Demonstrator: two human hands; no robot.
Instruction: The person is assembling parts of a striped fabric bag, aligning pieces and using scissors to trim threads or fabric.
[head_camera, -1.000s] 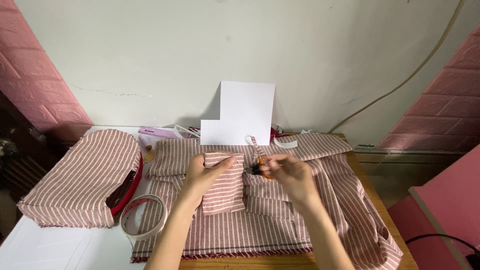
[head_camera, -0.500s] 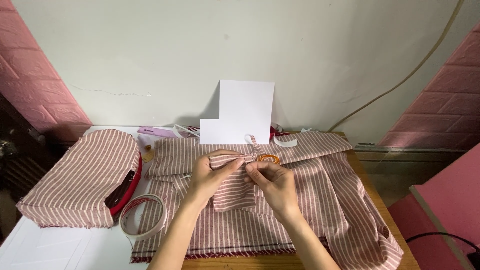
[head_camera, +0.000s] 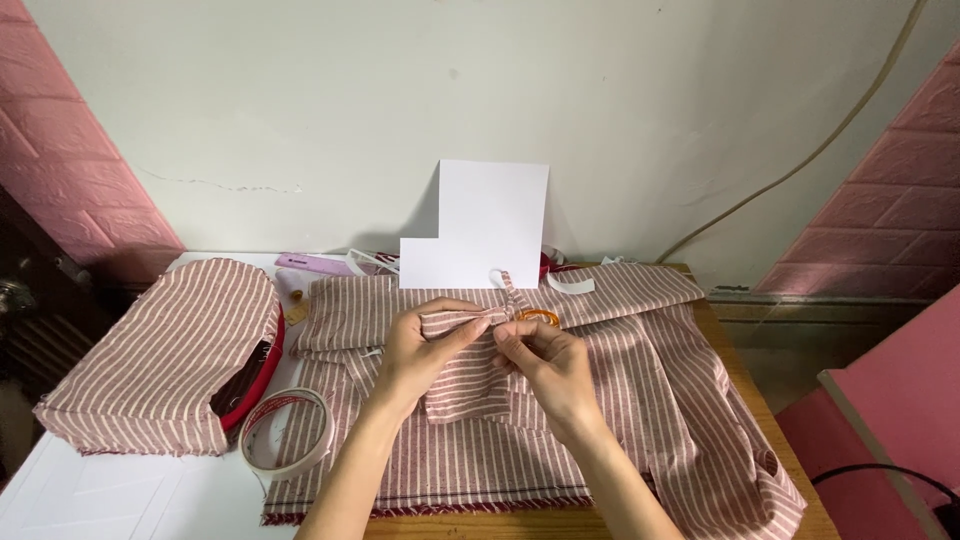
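Striped fabric piece (head_camera: 465, 375), small and pink-and-white, sits at the middle of the table between my two hands, lifted a little off the larger striped cloth (head_camera: 640, 400) spread beneath it. Starting far left, a striped fabric bag (head_camera: 165, 350) with a red rim lies on the white tabletop (head_camera: 90, 495), and a roll of tape (head_camera: 287, 432) rests just beside it at the cloth's edge. My left hand (head_camera: 415, 350) pinches the gathered top edge of the small piece, fingers closed on the folds. My right hand (head_camera: 545, 365) pinches the same bunched edge from the other side, fingertips tight together. An orange ring (head_camera: 538, 316) shows just above it, and a white card (head_camera: 480, 225) leans on the wall behind
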